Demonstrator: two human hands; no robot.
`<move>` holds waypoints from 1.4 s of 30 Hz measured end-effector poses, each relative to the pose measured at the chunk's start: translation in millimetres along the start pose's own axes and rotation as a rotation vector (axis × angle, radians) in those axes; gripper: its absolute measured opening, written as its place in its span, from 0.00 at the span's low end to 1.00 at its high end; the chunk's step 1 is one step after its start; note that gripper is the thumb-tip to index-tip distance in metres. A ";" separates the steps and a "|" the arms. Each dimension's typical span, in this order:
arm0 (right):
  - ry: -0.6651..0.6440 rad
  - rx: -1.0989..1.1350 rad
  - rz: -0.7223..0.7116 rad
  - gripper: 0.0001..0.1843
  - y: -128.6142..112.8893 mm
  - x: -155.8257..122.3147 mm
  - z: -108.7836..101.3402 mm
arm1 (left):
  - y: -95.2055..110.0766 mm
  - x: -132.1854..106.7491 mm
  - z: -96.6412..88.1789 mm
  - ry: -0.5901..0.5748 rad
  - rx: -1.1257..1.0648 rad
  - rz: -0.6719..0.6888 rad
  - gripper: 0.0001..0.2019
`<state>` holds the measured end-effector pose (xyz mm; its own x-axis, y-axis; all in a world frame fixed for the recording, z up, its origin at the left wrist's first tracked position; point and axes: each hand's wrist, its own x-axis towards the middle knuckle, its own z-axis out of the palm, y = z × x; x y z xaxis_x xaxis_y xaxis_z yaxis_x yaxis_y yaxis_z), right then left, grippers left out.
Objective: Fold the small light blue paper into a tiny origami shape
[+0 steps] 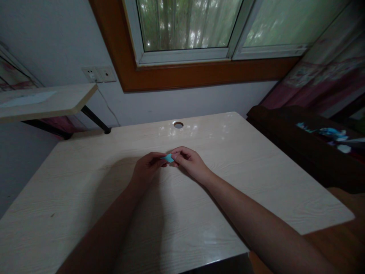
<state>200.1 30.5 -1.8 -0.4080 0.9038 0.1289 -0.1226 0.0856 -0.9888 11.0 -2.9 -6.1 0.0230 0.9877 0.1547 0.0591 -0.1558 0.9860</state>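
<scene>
A small light-blue piece (168, 158), maybe folded paper, sits between my two hands just above the pale wooden desk (85, 182). My left hand (147, 168) is closed, its fingertips pinching the piece's left side. My right hand (188, 161) is also closed, fingers curled and pinching the right side. Most of the blue piece is hidden by my fingers, so its shape is unclear.
A round cable hole (178, 125) lies at the desk's far edge, under a window (185, 26). A raised side shelf (42, 101) stands at the left, with wall sockets (98, 74) behind it. Dark furniture (299, 144) with scattered items flanks the desk's right side.
</scene>
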 end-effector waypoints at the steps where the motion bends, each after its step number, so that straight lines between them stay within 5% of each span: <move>1: 0.000 0.012 -0.014 0.14 -0.2 -0.3 0.2 | 0.4 -0.1 -0.5 0.006 0.011 0.000 0.11; 11: -0.034 -0.005 -0.085 0.10 3.0 1.5 -0.8 | 0.7 -1.8 -5.0 0.014 0.152 0.078 0.11; 24: -0.043 -0.364 -0.270 0.07 -2.0 2.1 -2.8 | -3.2 -0.5 -7.6 0.032 0.358 0.206 0.09; 42: 0.004 -0.429 -0.284 0.04 -6.0 -1.8 1.2 | -9.3 0.5 -6.5 0.011 0.243 0.224 0.07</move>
<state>200.5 27.8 4.0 -0.4086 0.8215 0.3978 0.1540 0.4916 -0.8571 4.0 -0.9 -14.8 0.0521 0.9284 0.3679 0.2901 -0.3666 0.8840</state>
